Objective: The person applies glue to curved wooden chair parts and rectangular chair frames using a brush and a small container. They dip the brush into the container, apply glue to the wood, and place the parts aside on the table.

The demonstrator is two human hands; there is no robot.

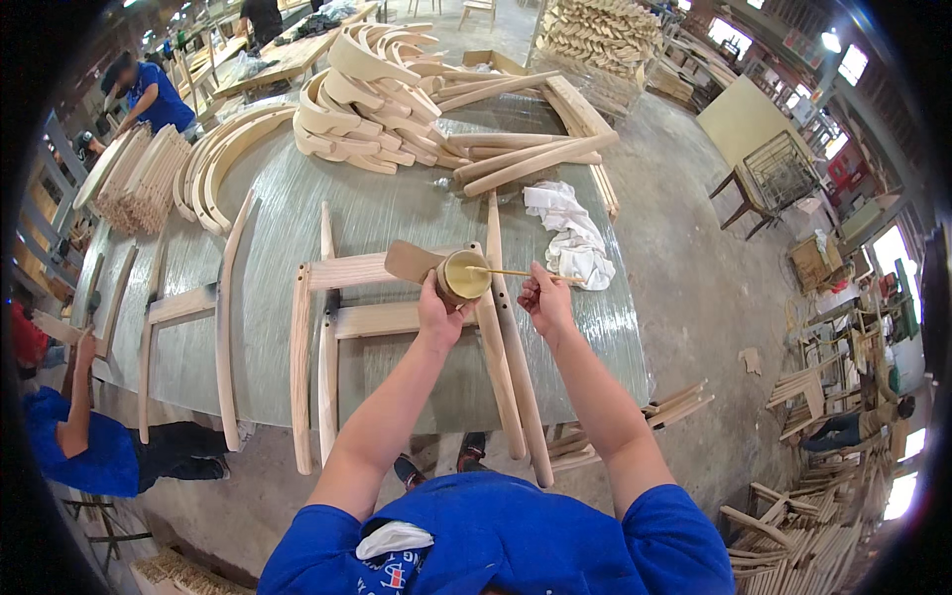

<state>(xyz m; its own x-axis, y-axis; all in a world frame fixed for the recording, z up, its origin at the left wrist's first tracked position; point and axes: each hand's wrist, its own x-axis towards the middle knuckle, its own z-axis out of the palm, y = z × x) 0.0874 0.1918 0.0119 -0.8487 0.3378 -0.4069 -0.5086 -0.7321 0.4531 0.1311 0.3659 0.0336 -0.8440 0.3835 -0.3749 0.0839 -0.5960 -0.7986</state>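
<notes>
Above the table, my left hand (pixel 441 312) is closed around a small round tub (pixel 452 290) of creamy yellow paste. A flat brown wooden paddle-like piece (pixel 409 260) sticks out beside the tub; whether my fingers grip it too, I cannot tell. Pinched in my right hand (pixel 543 300) is a thin wooden stick (pixel 511 272), its tip inside the tub. Under my hands lie wooden chair-leg frames, with a pale crossbar (pixel 357 271), a second rail (pixel 382 319) and long tapered legs (pixel 504 372) reaching over the near edge. Dark holes show in some leg tops.
Curved wooden chair parts (pixel 362 104) are heaped at the back, beside loose straight legs (pixel 540 159). A crumpled white cloth (pixel 570 233) lies right of my hands. Another H-shaped frame (pixel 188 302) rests left. Co-workers in blue stand near the left edge (pixel 79 436) and far left (pixel 159 94).
</notes>
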